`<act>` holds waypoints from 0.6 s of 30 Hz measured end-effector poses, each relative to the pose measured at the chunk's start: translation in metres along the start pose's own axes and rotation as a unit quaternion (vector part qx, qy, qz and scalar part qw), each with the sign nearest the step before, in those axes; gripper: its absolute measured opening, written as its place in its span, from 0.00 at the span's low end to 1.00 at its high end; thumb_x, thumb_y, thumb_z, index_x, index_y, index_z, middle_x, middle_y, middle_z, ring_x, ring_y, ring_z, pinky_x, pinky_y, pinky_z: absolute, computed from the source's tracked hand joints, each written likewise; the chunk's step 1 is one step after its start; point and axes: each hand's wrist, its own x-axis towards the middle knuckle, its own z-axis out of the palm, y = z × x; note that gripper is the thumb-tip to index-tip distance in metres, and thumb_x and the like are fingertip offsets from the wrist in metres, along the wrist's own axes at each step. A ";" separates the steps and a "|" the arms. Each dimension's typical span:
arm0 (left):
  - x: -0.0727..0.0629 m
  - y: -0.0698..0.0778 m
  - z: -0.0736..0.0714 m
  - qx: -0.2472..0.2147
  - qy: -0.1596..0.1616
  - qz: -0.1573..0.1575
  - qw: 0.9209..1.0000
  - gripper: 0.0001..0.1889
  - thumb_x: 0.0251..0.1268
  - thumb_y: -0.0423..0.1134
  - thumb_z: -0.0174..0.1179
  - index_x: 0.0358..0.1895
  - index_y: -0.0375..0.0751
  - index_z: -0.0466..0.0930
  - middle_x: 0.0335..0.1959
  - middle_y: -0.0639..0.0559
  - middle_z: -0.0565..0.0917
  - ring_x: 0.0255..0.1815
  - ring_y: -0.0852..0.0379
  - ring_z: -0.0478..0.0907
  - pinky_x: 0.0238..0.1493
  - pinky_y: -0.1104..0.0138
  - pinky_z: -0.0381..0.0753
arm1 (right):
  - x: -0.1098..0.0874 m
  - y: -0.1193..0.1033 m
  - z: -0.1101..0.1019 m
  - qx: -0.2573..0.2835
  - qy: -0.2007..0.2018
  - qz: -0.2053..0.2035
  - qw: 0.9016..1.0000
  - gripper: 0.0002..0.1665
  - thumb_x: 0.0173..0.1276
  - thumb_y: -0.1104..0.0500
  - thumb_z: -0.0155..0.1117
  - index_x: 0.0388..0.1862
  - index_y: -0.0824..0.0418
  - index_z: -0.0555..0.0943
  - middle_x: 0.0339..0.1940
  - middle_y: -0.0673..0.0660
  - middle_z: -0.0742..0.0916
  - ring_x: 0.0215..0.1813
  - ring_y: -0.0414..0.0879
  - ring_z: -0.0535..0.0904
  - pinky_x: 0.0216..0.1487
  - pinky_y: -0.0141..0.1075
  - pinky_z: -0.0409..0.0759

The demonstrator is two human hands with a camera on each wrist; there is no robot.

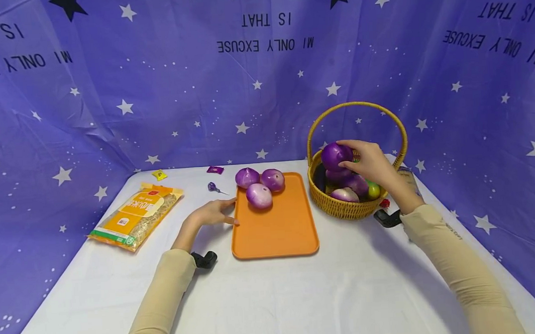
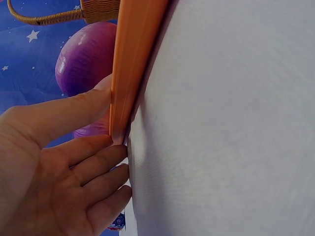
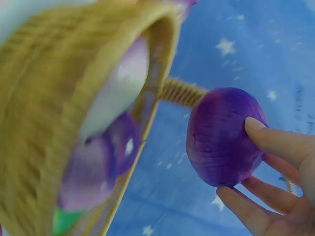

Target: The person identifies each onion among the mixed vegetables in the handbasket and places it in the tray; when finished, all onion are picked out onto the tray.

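Note:
In the head view my right hand (image 1: 368, 160) holds a dark purple onion (image 1: 336, 156) above the wicker basket (image 1: 347, 211). Its thumb and fingertips grip the onion from one side, as the right wrist view shows. More purple onions lie in the basket, one with a pale white side (image 1: 345, 195). My left hand (image 1: 210, 213) is at the left edge of the orange tray (image 1: 279, 231), thumb and index finger spread along the rim. Three purple-and-white onions, including a front one (image 1: 259, 196), sit together at the tray's far left corner.
The basket's tall handle (image 1: 355, 103) arches over its opening. A dark, long vegetable (image 1: 320, 177) and a green-yellow fruit (image 1: 373, 190) are also inside. An orange grain bag (image 1: 137, 215) lies at left; a lollipop (image 1: 215, 187), a yellow candy (image 1: 159, 174) and a purple candy (image 1: 215, 170) lie behind.

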 end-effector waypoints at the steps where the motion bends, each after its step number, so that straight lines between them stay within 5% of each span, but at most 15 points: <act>1: 0.001 0.000 0.000 0.000 0.000 0.000 1.000 0.46 0.58 0.51 0.68 0.74 0.36 0.56 0.71 0.36 0.62 0.71 0.35 0.58 0.70 0.45 0.58 | -0.003 -0.004 0.002 0.005 0.007 -0.007 1.000 0.33 0.58 0.62 0.74 0.63 0.63 0.76 0.56 0.67 0.82 0.50 0.61 0.80 0.50 0.55 0.80; 8: 0.001 0.000 0.000 0.005 -0.001 -0.001 1.000 0.46 0.58 0.52 0.67 0.74 0.37 0.55 0.71 0.36 0.62 0.71 0.35 0.58 0.69 0.45 0.58 | -0.020 -0.027 0.025 0.036 0.038 -0.069 0.996 0.33 0.55 0.63 0.76 0.61 0.63 0.77 0.55 0.64 0.83 0.51 0.60 0.81 0.47 0.51 0.82; 18: 0.001 0.000 0.001 0.008 0.000 -0.005 1.000 0.45 0.58 0.52 0.67 0.74 0.37 0.56 0.71 0.36 0.62 0.71 0.35 0.57 0.69 0.44 0.57 | -0.026 -0.054 0.070 0.085 -0.016 -0.084 0.993 0.33 0.55 0.64 0.75 0.61 0.64 0.77 0.57 0.63 0.82 0.59 0.57 0.77 0.57 0.48 0.78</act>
